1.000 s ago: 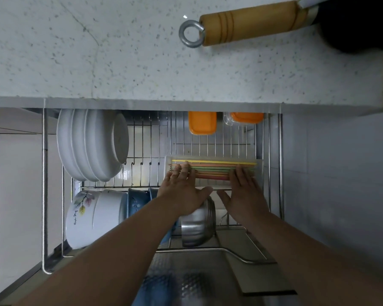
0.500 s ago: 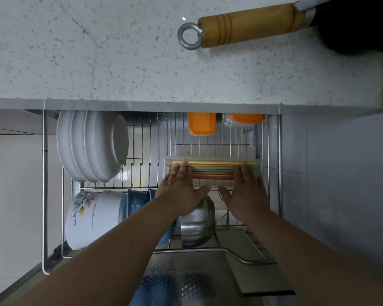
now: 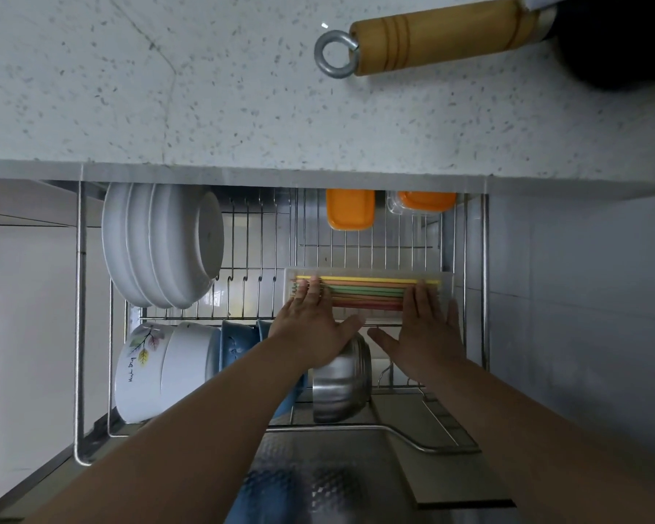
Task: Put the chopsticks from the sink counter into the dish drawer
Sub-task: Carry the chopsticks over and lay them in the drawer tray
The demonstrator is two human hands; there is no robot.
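The coloured chopsticks (image 3: 367, 293) lie side by side in a clear plastic tray (image 3: 447, 285) on the wire rack of the open dish drawer (image 3: 79, 315). The left hand (image 3: 311, 327) and right hand (image 3: 424, 330) rest flat over the tray's two ends, fingers (image 3: 312, 293) stretched out and gripping nothing. Placing looks to be finishing; next comes lifting both hands clear without nudging the tray. The hands hide the chopstick ends, and the table (image 3: 243, 88) edge covers the drawer's back.

Nothing here can truly be read. The only writing is a short dark handwritten mark on the white floral bowl (image 3: 144, 372), just under its leaf pattern, turned sideways and too small to make out.
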